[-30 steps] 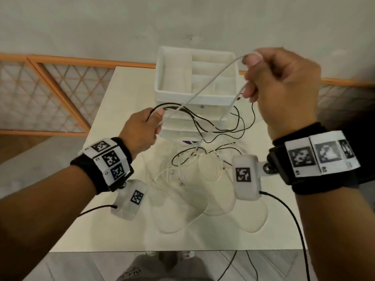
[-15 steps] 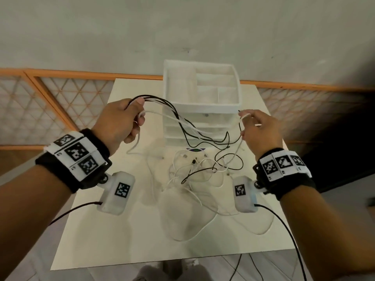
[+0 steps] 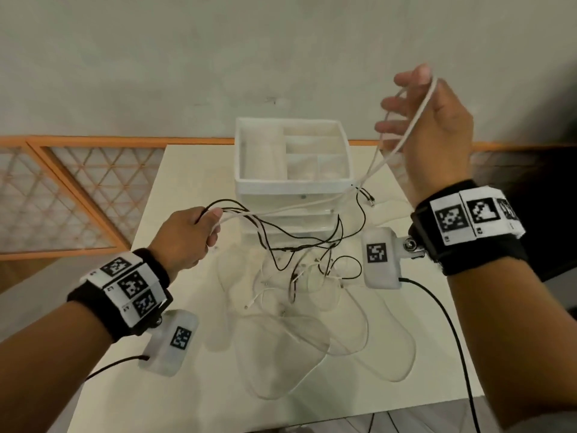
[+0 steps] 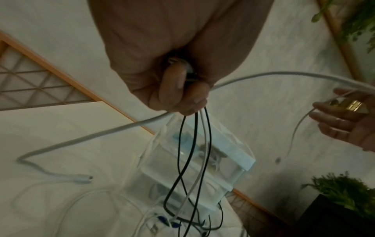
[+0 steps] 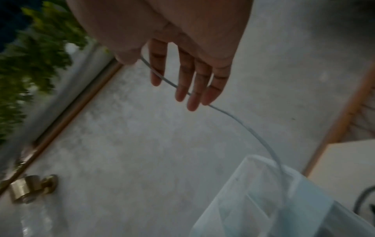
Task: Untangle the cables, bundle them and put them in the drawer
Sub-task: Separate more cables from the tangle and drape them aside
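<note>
A tangle of thin black and white cables [image 3: 306,267] lies on the cream table [image 3: 187,170] in front of a white plastic drawer unit [image 3: 293,182] with a divided top tray. My left hand [image 3: 199,226] grips a bunch of black and white strands above the table; the left wrist view shows its fingers [image 4: 182,96] curled round them. My right hand [image 3: 415,98] is raised high to the right of the unit with straight fingers [image 5: 182,89]. A white cable [image 3: 390,151] is draped over it, running down past the unit's corner to my left hand.
An orange-framed lattice railing [image 3: 62,195] runs behind the table along a grey wall. Green plants [image 4: 345,192] stand to the side. A brass fitting [image 5: 30,187] sits at the foot of the wall. The table's front edge [image 3: 281,423] is near me.
My right hand has risen from beside the drawer unit to well above it, fingers straightened, lifting the white cable. My left hand has dropped a little, still holding its strands.
</note>
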